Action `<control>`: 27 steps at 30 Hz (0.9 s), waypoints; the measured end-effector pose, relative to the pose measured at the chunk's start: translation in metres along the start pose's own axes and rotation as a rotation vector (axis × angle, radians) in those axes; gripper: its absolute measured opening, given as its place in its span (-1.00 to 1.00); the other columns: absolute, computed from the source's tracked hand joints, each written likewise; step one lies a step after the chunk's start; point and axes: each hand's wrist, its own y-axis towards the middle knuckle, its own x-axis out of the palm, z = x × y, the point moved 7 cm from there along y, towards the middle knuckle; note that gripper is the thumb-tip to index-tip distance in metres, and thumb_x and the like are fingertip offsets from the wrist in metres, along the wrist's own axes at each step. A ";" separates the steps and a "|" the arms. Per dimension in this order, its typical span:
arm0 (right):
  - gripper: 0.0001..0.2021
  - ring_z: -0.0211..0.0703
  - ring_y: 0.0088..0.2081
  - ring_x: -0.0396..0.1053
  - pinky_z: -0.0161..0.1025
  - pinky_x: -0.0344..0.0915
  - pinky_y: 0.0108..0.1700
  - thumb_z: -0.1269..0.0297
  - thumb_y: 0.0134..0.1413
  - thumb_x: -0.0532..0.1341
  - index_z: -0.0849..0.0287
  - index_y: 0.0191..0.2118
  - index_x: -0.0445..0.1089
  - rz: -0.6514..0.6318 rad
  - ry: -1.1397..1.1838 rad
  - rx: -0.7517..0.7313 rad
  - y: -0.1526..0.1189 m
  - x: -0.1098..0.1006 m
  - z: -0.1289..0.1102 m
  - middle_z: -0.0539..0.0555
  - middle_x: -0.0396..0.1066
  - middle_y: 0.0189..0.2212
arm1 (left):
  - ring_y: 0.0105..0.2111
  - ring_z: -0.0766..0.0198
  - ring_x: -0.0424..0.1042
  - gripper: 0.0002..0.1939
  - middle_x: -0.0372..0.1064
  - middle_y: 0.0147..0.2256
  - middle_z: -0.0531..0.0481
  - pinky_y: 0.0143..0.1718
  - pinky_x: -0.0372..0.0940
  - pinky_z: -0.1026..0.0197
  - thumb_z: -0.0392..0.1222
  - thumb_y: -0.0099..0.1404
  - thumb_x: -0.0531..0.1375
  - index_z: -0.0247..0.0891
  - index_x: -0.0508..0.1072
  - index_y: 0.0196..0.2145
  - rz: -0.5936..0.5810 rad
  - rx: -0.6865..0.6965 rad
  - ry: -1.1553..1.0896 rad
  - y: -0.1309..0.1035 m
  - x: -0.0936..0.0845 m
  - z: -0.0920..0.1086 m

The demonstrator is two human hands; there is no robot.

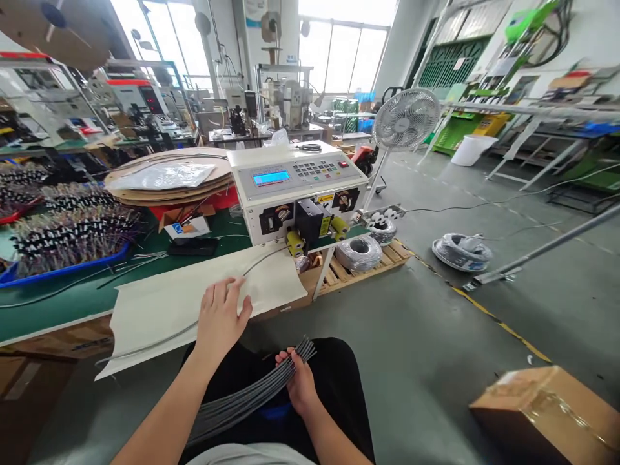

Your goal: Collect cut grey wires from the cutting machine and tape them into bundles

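My left hand [221, 315] rests over a grey cable [177, 334] on a cream sheet [155, 310], its fingers bent and slightly apart, with the thumb out to the right. The cable runs from the sheet's lower left corner, under that hand, up to the yellow rollers of a white machine [246, 226] with a lit blue display. Over my lap, my right hand [299, 381] is closed round a thick bundle of grey cables [242, 403] near their cut ends. The bundle curves down to the left, passing behind my left forearm.
At the left, a blue tray [104, 259] of wired parts and a black phone-like object [192, 247] lie on the green table [29, 320]. Cable coils [358, 253] sit on a pallet behind the table. A cardboard box [552, 407] stands at the lower right.
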 end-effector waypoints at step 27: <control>-0.61 -0.06 -0.21 0.54 -0.07 0.43 -0.06 0.12 -0.10 0.44 0.17 -0.13 0.48 -0.075 -0.073 0.063 0.003 0.012 -0.001 0.11 0.57 -0.25 | -0.24 0.24 0.40 -0.75 0.44 -0.30 0.01 -0.26 0.24 0.21 -0.08 0.44 0.01 -0.14 0.46 -0.23 -0.590 -0.067 -0.171 -0.193 0.063 0.009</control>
